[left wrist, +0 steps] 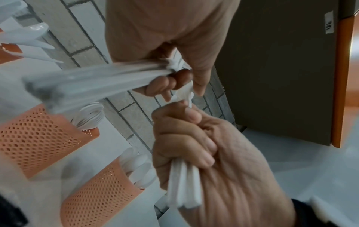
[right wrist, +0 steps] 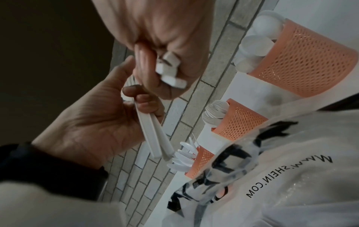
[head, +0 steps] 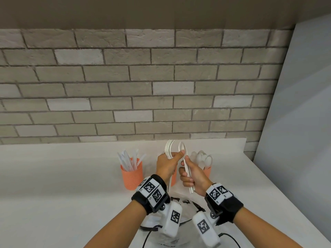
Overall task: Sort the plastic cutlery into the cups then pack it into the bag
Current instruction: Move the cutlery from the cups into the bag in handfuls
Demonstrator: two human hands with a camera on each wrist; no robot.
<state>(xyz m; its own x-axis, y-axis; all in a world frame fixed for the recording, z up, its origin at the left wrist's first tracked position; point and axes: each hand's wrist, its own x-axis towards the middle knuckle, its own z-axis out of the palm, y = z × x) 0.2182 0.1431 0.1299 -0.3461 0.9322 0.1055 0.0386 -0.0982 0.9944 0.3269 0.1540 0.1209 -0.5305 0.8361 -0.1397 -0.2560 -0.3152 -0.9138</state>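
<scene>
My left hand (head: 170,158) grips a bunch of white plastic forks (head: 169,147), tines up, above the middle orange mesh cup (head: 173,179). Right beside it my right hand (head: 187,171) holds a few more forks (head: 182,149) by the handles (left wrist: 184,184); my left thumb touches them. In the right wrist view the left hand (right wrist: 139,101) clasps its handles (right wrist: 153,138) and the right hand (right wrist: 155,64) closes round handle ends (right wrist: 170,73). Another orange cup (head: 132,176) on the left holds knives (head: 129,160); the right cup (head: 206,171) holds spoons (head: 203,158). A clear printed bag (right wrist: 281,169) lies under my wrists.
The cups stand in a row on a white counter (head: 53,176) against a grey brick wall (head: 125,86). A pale panel (head: 300,122) leans at the right end. Cables (head: 148,235) run from the wrist cameras near the counter's front.
</scene>
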